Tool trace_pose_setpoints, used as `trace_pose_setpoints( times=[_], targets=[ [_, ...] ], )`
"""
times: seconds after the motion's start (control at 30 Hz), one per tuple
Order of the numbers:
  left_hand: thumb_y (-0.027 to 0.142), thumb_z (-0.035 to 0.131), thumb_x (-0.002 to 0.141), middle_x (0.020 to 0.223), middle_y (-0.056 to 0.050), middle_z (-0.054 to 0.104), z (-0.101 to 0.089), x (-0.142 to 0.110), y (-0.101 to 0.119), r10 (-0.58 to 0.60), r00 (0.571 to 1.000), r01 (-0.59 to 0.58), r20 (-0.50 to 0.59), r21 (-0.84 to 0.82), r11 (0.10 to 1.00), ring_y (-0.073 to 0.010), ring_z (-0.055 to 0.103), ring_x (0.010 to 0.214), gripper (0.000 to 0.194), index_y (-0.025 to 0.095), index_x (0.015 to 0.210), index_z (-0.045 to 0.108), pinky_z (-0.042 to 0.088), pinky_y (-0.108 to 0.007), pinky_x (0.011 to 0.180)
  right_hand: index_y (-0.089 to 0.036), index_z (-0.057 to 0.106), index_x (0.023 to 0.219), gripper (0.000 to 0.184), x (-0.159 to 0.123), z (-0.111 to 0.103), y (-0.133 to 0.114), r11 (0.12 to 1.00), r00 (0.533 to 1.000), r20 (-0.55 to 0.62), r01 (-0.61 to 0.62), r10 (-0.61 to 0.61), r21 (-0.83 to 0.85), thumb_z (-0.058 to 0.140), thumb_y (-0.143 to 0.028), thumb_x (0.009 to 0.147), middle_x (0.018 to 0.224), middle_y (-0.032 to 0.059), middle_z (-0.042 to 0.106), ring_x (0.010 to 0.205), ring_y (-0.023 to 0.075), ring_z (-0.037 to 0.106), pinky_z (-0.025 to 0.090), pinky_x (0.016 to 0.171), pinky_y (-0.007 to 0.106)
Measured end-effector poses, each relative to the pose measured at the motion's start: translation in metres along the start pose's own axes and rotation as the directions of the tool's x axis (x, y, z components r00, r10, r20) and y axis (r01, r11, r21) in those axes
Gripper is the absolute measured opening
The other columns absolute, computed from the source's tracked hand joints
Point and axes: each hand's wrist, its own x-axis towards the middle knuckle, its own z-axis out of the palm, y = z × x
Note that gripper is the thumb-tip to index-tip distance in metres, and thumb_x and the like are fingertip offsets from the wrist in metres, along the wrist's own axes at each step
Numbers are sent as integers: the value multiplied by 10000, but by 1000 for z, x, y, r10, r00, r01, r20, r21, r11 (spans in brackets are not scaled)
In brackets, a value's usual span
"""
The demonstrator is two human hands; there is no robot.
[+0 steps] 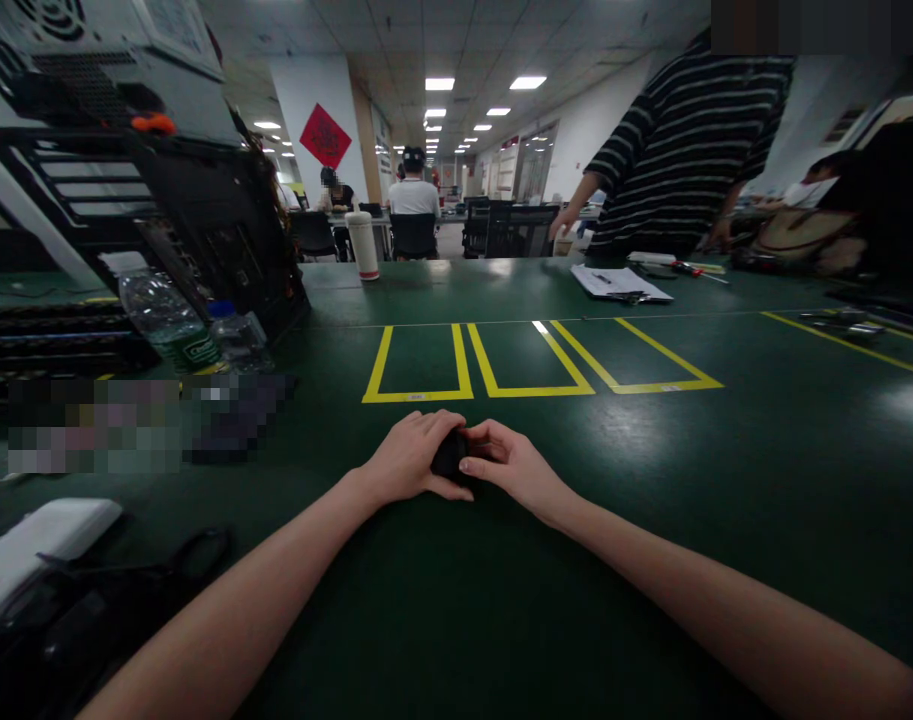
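A small black rounded object (448, 456) is between my two hands, low over the green table (456, 600); its kind does not show. My left hand (415, 455) wraps round its left side, fingers over the top and thumb along the near edge. From the right, my right hand (512, 462) pinches it with thumb and fingertips. Much of the object is hidden by the fingers. Just beyond my hands, yellow tape (418, 397) marks several outlined areas on the tabletop.
At the left stand an open computer case (216, 220), a large plastic bottle (160, 310) and a small blue-capped bottle (235, 335). A white box (58, 530) and black cables (126, 590) lie nearer. Papers (621, 284) and a white cup (362, 245) are farther back. A person in a striped top (688, 150) stands across.
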Motion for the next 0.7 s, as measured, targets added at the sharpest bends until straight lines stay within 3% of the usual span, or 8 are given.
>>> trace_pose_setpoints(
  times=[0.47, 0.7],
  targets=[
    [571, 573, 663, 1099, -96, 485, 8, -5, -7, 95, 994, -92, -49, 63, 994, -241, 496, 974, 643, 180, 1113, 334, 400, -379, 838, -197, 493, 928, 242, 1, -2, 1, 999, 998, 35, 48, -48, -15, 616, -194, 720, 988, 13, 555, 960, 174, 551, 433, 865, 386],
    [465, 660, 628, 1078, -94, 499, 8, -5, -8, 83, 996, -80, -44, 76, 994, -235, 509, 938, 620, 169, 1083, 360, 412, -360, 803, -216, 479, 911, 280, 0, -2, 3, 997, 996, 43, 75, -74, -18, 644, -168, 690, 980, -4, 537, 961, 168, 540, 438, 859, 366]
  ],
)
